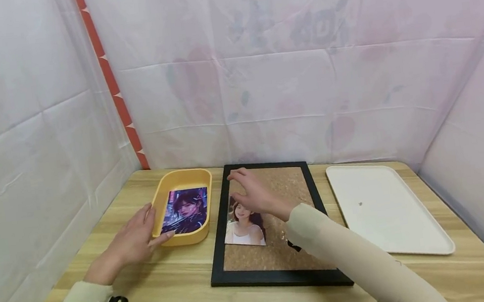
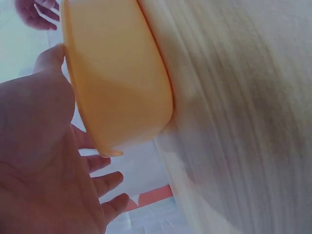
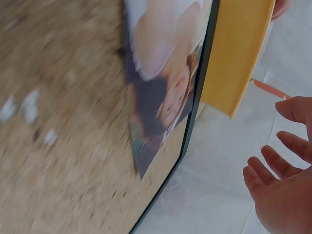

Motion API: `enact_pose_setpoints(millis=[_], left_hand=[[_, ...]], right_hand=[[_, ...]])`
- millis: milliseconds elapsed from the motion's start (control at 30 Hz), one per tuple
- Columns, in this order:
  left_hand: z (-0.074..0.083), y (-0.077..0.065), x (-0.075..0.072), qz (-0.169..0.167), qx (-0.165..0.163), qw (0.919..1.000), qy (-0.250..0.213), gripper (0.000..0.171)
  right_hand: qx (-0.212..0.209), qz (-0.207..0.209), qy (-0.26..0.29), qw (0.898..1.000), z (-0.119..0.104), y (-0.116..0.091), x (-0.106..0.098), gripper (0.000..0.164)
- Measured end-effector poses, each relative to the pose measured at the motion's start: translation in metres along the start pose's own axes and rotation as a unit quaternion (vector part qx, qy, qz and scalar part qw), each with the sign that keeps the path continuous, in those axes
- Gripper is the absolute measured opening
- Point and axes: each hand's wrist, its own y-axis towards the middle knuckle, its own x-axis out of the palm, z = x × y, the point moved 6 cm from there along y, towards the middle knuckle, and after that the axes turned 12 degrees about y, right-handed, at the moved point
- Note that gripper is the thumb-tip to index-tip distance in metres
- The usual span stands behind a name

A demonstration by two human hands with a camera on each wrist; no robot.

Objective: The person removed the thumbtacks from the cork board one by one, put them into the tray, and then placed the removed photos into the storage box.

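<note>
My left hand (image 1: 132, 239) rests at the near left rim of a yellow box (image 1: 201, 235), its thumb along the front edge and its fingers spread at the side. Inside the box lies a photo card (image 1: 186, 211) with a purple and blue picture of a figure. Over the cork board (image 1: 284, 186), my right hand (image 1: 253, 193) hovers with loosely bent fingers and nothing in them. Below it, a photo (image 1: 244, 231) of a person in a white top lies on the board's left part. The right wrist view shows the right hand (image 3: 285, 190) apart from that photo.
The cork board has a black frame (image 1: 283, 277) and lies flat on the wooden table (image 1: 178, 298). To its right is a white tray (image 1: 383, 209) with a small dark speck (image 1: 360, 203) on it. Pale curtains (image 1: 275, 87) hang behind and at both sides.
</note>
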Motion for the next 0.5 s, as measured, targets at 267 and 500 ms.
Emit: enact_pose_setpoints(millis=[267,500], left_hand=[[0.014,0.001,-0.013,0.03,0.026,0.9992,-0.009,0.092],[0.047,0.01,-0.019,0.051,0.064,0.9966,-0.004,0.083]], right_hand=[[0.015,0.005,-0.01,1.0,0.018,-0.014,-0.015,0.047],[0.048,0.007,-0.016,0.999,0.034,-0.024,-0.024,0.05]])
